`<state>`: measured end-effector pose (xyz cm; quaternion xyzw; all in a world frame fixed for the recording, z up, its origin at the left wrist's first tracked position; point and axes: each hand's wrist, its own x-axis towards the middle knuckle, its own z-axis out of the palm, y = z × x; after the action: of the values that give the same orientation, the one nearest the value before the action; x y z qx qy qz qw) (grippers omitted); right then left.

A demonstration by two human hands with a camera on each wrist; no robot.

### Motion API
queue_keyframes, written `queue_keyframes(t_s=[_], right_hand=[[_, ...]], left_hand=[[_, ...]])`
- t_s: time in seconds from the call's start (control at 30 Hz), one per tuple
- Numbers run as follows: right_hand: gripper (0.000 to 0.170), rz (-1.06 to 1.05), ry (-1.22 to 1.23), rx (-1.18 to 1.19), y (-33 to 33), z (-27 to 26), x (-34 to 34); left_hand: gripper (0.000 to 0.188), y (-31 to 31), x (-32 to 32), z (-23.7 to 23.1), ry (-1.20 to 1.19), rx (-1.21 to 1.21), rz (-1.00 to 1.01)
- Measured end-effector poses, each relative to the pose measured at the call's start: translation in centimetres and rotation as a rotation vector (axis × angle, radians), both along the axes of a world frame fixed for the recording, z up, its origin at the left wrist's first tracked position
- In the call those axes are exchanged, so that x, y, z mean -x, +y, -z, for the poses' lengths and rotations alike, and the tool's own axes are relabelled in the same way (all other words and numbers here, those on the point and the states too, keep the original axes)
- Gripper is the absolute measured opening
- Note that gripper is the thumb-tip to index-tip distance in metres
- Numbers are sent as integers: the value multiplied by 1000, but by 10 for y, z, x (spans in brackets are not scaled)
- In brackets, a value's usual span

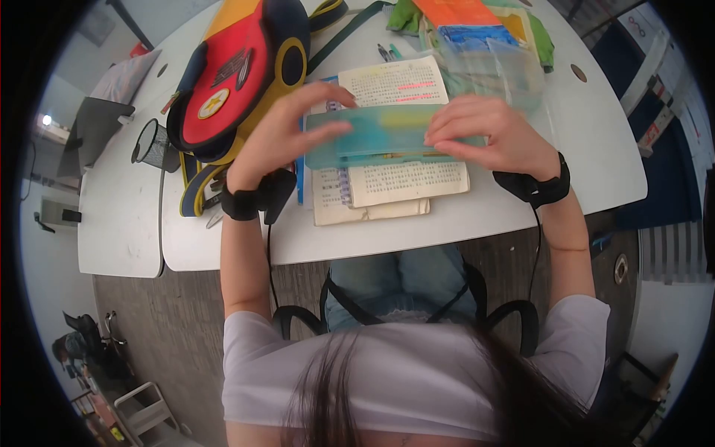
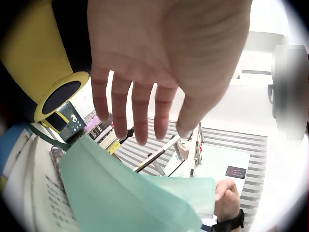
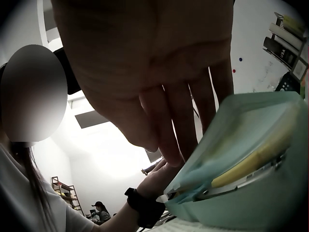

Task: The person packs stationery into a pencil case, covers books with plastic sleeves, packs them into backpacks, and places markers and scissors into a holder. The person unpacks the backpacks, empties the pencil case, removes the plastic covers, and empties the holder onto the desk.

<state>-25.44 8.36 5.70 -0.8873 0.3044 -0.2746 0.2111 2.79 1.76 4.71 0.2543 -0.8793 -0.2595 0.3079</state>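
Note:
A translucent teal pencil case (image 1: 365, 153) lies over the open books, its lid (image 3: 241, 121) partly raised. Inside, the right wrist view shows something long and yellow (image 3: 260, 159) beside a thin metallic piece. My right hand (image 1: 484, 134) is at the case's right end, with thumb and fingertips pinching the lid edge. My left hand (image 1: 294, 130) hovers at the left end, its fingers (image 2: 140, 106) spread and loosely bent, holding nothing. Beneath the case, an open spiral-bound book (image 1: 410, 186) with printed text rests on another book (image 1: 372, 216).
A red, yellow and navy backpack (image 1: 238, 82) stands on the white table (image 1: 417, 242) at the left, beside a black mesh pen holder (image 1: 155, 145). Behind the books lie several pens (image 1: 387, 52) and a clear bag (image 1: 491, 67) with colourful contents.

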Motion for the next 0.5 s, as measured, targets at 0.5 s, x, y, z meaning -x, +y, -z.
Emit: queue_keyframes(t_s=[0.5], right_hand=[[30,-27,248,63,-6,9,-4]], left_hand=[[48,5,9,10,-206,51,205]])
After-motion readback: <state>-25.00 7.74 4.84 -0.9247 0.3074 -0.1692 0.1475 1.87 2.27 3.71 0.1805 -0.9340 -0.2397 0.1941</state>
